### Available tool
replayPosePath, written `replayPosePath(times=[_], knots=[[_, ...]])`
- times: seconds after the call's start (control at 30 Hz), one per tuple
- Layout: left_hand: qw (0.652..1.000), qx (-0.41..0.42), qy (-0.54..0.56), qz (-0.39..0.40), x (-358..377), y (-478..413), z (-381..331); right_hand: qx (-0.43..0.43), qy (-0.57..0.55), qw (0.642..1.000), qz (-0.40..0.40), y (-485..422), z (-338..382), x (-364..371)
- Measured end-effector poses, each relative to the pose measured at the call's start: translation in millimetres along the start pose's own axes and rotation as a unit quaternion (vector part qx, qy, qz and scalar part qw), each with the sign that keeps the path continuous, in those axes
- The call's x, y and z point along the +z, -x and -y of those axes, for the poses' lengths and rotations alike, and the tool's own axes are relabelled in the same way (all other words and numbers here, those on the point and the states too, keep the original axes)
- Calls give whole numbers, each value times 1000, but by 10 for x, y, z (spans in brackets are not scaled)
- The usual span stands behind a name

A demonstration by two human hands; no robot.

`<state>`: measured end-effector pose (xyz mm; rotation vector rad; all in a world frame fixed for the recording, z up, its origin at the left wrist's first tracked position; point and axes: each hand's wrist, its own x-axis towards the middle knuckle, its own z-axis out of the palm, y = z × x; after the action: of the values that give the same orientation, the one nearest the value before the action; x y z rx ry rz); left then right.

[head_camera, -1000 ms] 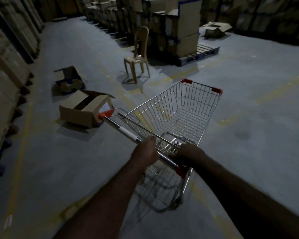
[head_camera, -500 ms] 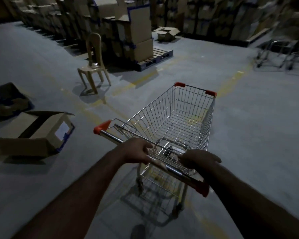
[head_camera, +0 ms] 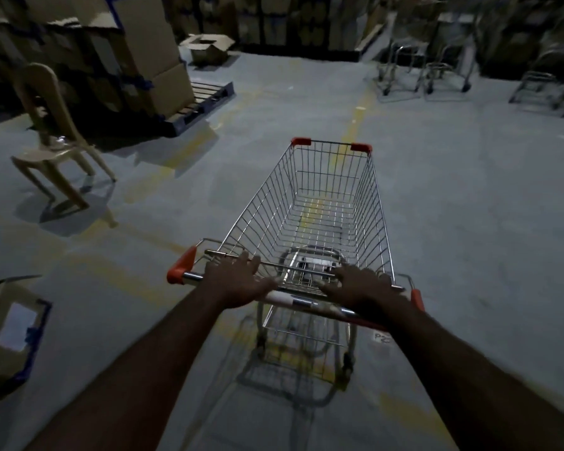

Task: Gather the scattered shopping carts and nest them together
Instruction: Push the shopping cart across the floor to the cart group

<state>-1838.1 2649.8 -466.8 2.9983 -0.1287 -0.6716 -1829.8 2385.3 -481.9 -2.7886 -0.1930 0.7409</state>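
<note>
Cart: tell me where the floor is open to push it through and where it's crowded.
Bare floor runs straight ahead of the cart along the yellow line, between the pallet on the left and the parked carts far right. Floor right of the cart is bare too. Crowded: the left, with the chair and the box at lower left.

A faint floor marking (head_camera: 381, 337) reads perhaps "P2" (too blurred to confirm).
</note>
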Motion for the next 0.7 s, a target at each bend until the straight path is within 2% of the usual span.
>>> replayPosePath(times=[0.1, 0.2, 0.27, 0.37, 0.53, 0.7], knots=[[997, 66, -5, 38, -171, -270, 120, -21, -37, 999, 6, -189, -16, -163], [992, 94, -62, 56, -307, -581, 157, -43, -41, 998, 11, -460, -138, -276], [990, 107, -91, 23, -357, -790, 158, -43, -36, 998, 17, -641, -163, -368], [991, 113, -63, -25, -489, -1129, 207, -52, -45, 997, 20, -891, -131, -589], [993, 106, -30, -49, -815, -1841, 310, -68, -71, 995, 10, -1547, -148, -1002], [993, 101, -24, -63, -1203, -2581, 357, -75, -45, 996, 18, -2225, -193, -1418]])
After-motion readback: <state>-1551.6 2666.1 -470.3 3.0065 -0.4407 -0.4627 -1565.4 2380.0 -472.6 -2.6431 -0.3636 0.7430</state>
